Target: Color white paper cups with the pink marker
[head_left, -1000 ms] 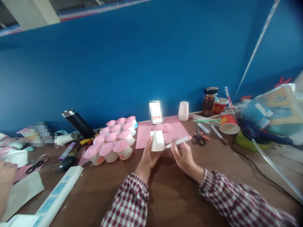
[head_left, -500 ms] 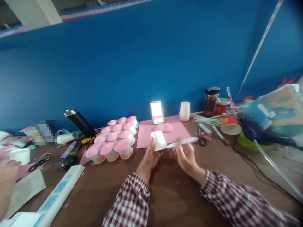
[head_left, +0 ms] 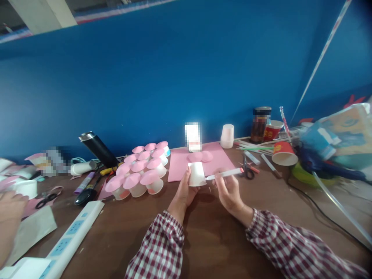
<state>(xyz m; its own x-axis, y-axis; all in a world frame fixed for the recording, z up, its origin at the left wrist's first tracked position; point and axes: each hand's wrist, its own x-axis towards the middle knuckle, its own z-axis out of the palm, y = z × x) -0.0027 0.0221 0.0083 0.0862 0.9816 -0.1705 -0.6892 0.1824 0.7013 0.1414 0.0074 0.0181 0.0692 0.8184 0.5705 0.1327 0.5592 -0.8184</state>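
Note:
My left hand [head_left: 185, 190] is closed around the side of a white paper cup [head_left: 197, 174], which is upside down with its wide rim toward me. In my right hand [head_left: 229, 191] is a white marker [head_left: 229, 173] with a red end, held like a pen. Its tip is at the cup's right edge near the rim; I cannot tell whether it touches. Behind the cup lies a pink sheet [head_left: 177, 166] with pink paper rounds [head_left: 207, 156] on it. To the left stand several cups topped with pink paper cones [head_left: 132, 181].
Stacked white cups [head_left: 227, 135] stand behind my right hand. Black scissors [head_left: 248, 171], a red cup [head_left: 283, 152] and a glue gun [head_left: 316, 162] with a cord lie to the right. A power strip [head_left: 74, 232], a black flask [head_left: 99, 150] and another person's hand [head_left: 10, 217] are at left.
The cup in my left hand has turned a little and stands more upright. My right hand keeps the marker at nearly the same spot.

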